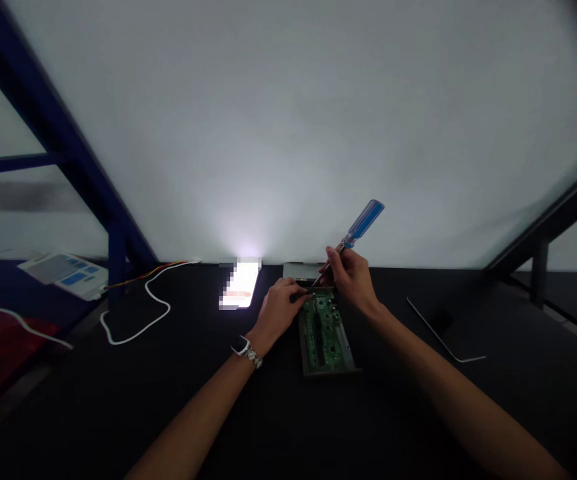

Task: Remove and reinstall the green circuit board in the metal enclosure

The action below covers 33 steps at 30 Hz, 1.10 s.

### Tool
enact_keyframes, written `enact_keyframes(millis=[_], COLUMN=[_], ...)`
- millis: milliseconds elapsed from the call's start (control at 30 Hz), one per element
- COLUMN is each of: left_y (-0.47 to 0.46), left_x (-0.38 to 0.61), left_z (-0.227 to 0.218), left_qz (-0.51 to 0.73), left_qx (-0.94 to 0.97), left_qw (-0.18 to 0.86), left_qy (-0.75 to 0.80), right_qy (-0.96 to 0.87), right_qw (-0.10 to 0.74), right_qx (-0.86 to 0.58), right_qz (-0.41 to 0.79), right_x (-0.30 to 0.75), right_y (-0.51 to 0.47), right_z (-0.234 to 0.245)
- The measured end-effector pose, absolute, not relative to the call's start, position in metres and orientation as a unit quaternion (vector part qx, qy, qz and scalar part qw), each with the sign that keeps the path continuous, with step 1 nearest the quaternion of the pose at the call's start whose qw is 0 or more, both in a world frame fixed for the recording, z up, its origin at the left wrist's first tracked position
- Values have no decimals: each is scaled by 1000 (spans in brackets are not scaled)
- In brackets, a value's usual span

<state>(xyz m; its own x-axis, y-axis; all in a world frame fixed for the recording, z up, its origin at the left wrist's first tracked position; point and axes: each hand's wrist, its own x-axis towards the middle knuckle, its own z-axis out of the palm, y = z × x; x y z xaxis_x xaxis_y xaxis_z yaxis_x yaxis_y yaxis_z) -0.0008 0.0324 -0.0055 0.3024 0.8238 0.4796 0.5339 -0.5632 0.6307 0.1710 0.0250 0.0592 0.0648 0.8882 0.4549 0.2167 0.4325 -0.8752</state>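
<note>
A green circuit board in a grey tray [326,337] lies on the black table in front of me. My right hand [349,275] is closed round the metal shaft of a screwdriver with a clear blue handle [364,222], its tip pointing down at the board's far left corner. My left hand [279,308], with a watch on the wrist, rests at the board's left edge, thumb and fingers pinched together near the tip. What they pinch is too small to make out.
A bright lit phone screen [241,285] lies left of the board. A white cable [136,327] loops further left, by a white-and-blue device [66,272]. A thin bent metal rod [441,337] lies at the right. A blue metal frame [68,153] rises at the left.
</note>
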Motion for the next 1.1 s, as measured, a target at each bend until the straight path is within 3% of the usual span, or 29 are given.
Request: enact_keyframes(millis=[233, 433, 1100], left_y=[49, 55, 56], left_x=[2, 4, 5], left_z=[20, 12, -9], left_qz=[424, 442, 433], left_qx=[787, 764, 775], left_qw=[215, 226, 171], left_qy=[393, 413, 428], right_qy=[-682, -719, -723], right_qw=[542, 504, 483], right_qx=[-446, -449, -459], right_qz=[205, 164, 181], right_x=[164, 154, 156], right_y=[42, 55, 62], right_z=[74, 60, 41])
